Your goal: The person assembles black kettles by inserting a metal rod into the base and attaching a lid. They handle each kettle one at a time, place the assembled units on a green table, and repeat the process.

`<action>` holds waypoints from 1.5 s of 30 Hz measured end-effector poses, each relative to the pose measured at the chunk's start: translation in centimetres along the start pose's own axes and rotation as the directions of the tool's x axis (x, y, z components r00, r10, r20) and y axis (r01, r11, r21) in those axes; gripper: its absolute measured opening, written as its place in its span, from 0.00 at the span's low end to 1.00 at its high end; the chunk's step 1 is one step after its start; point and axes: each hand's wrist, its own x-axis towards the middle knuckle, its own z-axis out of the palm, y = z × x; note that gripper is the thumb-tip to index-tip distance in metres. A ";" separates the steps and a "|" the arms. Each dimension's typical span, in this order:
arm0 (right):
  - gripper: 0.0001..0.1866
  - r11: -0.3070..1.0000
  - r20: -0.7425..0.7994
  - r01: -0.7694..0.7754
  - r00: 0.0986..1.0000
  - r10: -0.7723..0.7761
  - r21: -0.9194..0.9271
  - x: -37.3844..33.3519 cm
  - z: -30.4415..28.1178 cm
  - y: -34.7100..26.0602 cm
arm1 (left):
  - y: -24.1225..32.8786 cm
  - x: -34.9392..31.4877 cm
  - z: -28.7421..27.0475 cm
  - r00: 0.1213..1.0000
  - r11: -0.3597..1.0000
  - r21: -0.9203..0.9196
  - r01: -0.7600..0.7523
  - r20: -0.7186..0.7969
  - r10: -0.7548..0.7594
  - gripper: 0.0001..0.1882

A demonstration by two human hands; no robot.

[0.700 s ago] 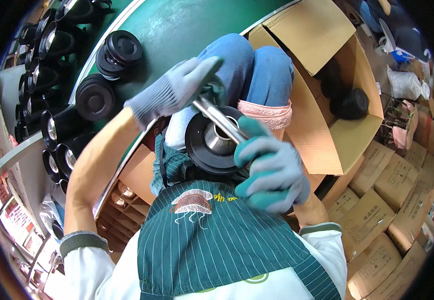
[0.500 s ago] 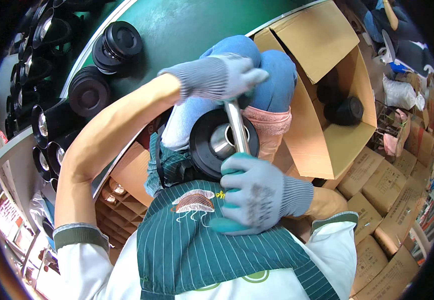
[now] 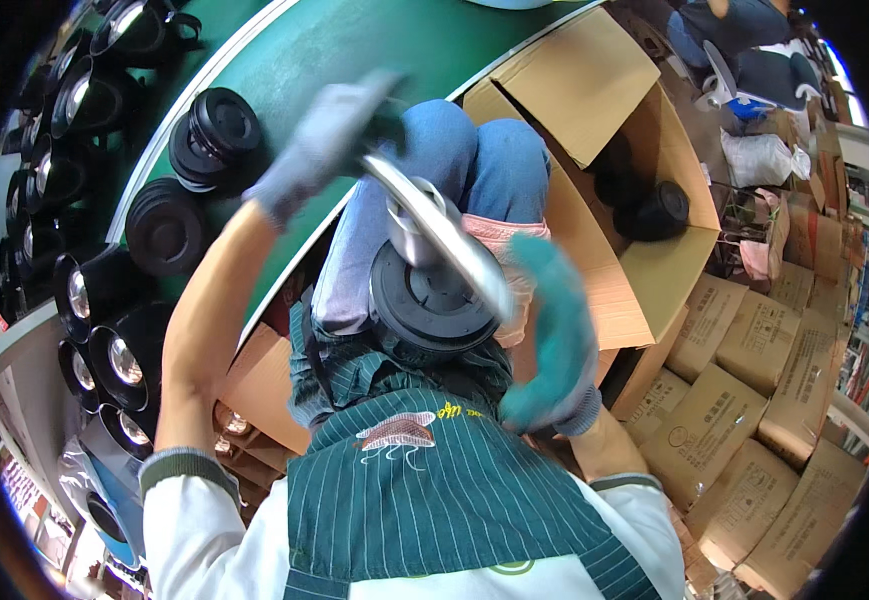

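Observation:
In front of my lap, a silver metal bar (image 3: 444, 240) slants over a short silver metal cylinder (image 3: 412, 238). Beneath its near end lies a round black ribbed part (image 3: 429, 312), like a lid or base. My left hand (image 3: 324, 140), in a grey glove with a green palm, is closed at the bar's far end; motion smears its fingers. To the right of the bar's near end is my gloved right hand (image 3: 557, 340), off the bar, its fingers apart and blurred. Whether bar and cylinder are joined I cannot tell.
Black round parts (image 3: 167, 225) stand stacked on the green table (image 3: 284, 50). Rows of black vessels with shiny interiors (image 3: 119, 358) fill the left. An open cardboard box (image 3: 626, 268) holding black parts stands at right, with closed cartons (image 3: 701, 435) beyond.
My left hand has moved left with the bar's far end, and the bar now slants more. My right hand has let go and opened. The metal cylinder sits farther from me on the black part.

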 end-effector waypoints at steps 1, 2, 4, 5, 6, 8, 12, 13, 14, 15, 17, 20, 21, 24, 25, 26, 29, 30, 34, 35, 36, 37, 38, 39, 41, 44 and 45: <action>0.52 0.977 -0.138 -0.165 0.973 0.183 0.134 -1.8 -0.1 1.0 | -2.1 -0.2 -2.8 0.970 0.978 -0.102 0.183 -0.143 -0.196 0.31; 0.62 0.973 -0.230 -0.224 0.946 0.230 0.050 -3.1 -0.2 1.9 | -2.8 -0.9 -3.7 0.881 0.897 -0.369 0.245 -0.301 -0.364 0.32; 0.76 0.954 0.069 -0.283 0.954 0.291 -0.101 -4.4 0.5 3.1 | -3.5 -2.5 -4.9 0.908 0.929 -0.243 0.280 -0.247 -0.338 0.29; 0.73 0.947 0.033 -0.283 0.956 0.291 -0.150 -4.3 1.3 2.9 | -3.8 -3.4 -5.6 0.919 0.941 -0.177 0.289 -0.223 -0.325 0.27; 0.69 0.941 0.007 -0.277 0.959 0.284 -0.193 -3.8 2.4 2.8 | -5.1 -3.7 -5.9 0.917 0.929 -0.166 0.330 -0.179 -0.357 0.26; 0.61 0.946 0.070 -0.312 0.945 0.318 -0.086 -2.5 1.8 2.6 | -8.6 -3.2 -4.4 0.886 0.963 -0.108 0.247 -0.378 -0.269 0.27; 0.51 0.959 -0.020 -0.275 0.961 0.275 -0.070 -2.9 1.8 1.6 | -13.2 -1.6 -3.3 0.868 0.728 0.623 0.288 -0.490 0.076 0.26; 0.50 0.965 -0.068 -0.262 0.963 0.259 -0.029 -3.0 1.5 1.6 | -12.0 -1.5 -2.8 0.872 0.755 0.594 0.280 -0.486 0.059 0.27; 0.50 0.972 -0.080 -0.235 0.970 0.232 -0.031 -2.7 0.9 1.2 | -11.2 -2.2 -2.7 0.889 0.744 0.604 0.287 -0.456 0.027 0.26; 0.51 0.980 -0.096 -0.194 0.977 0.190 -0.031 -1.8 -0.4 0.8 | -10.0 -2.6 -3.0 0.902 0.729 0.620 0.290 -0.431 0.007 0.25; 0.52 0.978 -0.195 -0.193 0.959 0.204 0.075 -0.1 -3.0 0.0 | -8.4 -4.8 -3.2 0.904 0.649 0.748 0.140 -0.364 0.223 0.24; 0.53 0.791 -0.385 -0.130 0.819 0.426 0.598 1.5 -5.7 2.2 | -3.4 -8.7 -3.0 0.783 0.507 0.833 -0.222 -0.157 0.602 0.39; 0.52 0.757 -0.417 -0.058 0.806 0.420 0.651 3.0 -5.8 2.8 | -1.6 -10.3 -2.8 0.744 0.571 0.727 -0.381 -0.125 0.657 0.45; 0.44 0.635 -0.343 -0.001 0.841 0.419 0.772 8.0 -4.6 4.0 | 2.2 -13.1 -1.8 0.638 0.454 0.662 -0.596 0.048 0.768 0.52; 0.41 0.525 -0.244 -0.031 0.861 0.446 0.851 9.4 -3.5 5.4 | 2.3 -12.2 -1.4 0.575 0.429 0.659 -0.618 0.006 0.818 0.53; 0.38 0.408 -0.140 -0.070 0.876 0.462 0.911 10.8 -2.3 7.2 | 2.4 -11.2 -1.0 0.508 0.405 0.654 -0.639 -0.037 0.861 0.54; 0.36 0.311 0.145 -0.251 0.934 0.327 0.916 16.8 0.8 10.5 | 3.7 -8.0 -2.9 0.350 0.313 0.789 -0.529 -0.133 0.927 0.58; 0.36 0.230 0.243 -0.315 0.924 0.294 0.921 19.4 1.3 10.9 | 5.2 -7.5 -4.6 0.369 0.289 0.823 -0.488 -0.105 0.923 0.58; 0.38 0.168 0.313 -0.435 0.821 0.477 0.885 30.0 4.2 13.8 | 9.5 -1.4 -11.4 0.537 0.468 0.821 -0.328 -0.246 0.807 0.58; 0.37 0.063 0.398 -0.508 0.740 0.543 0.859 32.2 5.5 14.3 | 9.8 1.0 -13.2 0.586 0.539 0.807 -0.239 -0.323 0.743 0.56; 0.36 -0.052 0.492 -0.577 0.643 0.587 0.815 34.2 7.6 14.4 | 10.0 3.0 -15.0 0.623 0.603 0.787 -0.132 -0.407 0.668 0.53; 0.37 -0.005 0.498 -0.605 0.650 0.574 0.796 34.8 8.5 15.7 | 11.7 5.3 -15.3 0.666 0.579 0.815 -0.008 -0.428 0.611 0.50; 0.38 -0.021 0.470 -0.568 0.660 0.586 0.823 35.5 10.0 17.1 | 12.7 7.7 -16.4 0.738 0.556 0.830 0.036 -0.398 0.546 0.50; 0.38 -0.045 0.482 -0.573 0.642 0.597 0.819 36.5 11.5 17.7 | 12.3 10.2 -17.6 0.774 0.487 0.865 0.120 -0.389 0.499 0.50; 0.38 -0.114 0.521 -0.577 0.614 0.593 0.809 39.0 13.9 19.0 | 10.8 14.6 -19.9 0.811 0.401 0.883 0.243 -0.412 0.414 0.50; 0.38 -0.199 0.542 -0.537 0.615 0.573 0.820 42.1 16.4 21.5 | 10.6 17.5 -21.6 0.827 0.464 0.831 0.306 -0.474 0.302 0.51; 0.38 -0.191 0.523 -0.515 0.639 0.564 0.835 43.2 17.1 21.5 | 9.7 17.3 -22.0 0.826 0.401 0.875 0.271 -0.425 0.371 0.50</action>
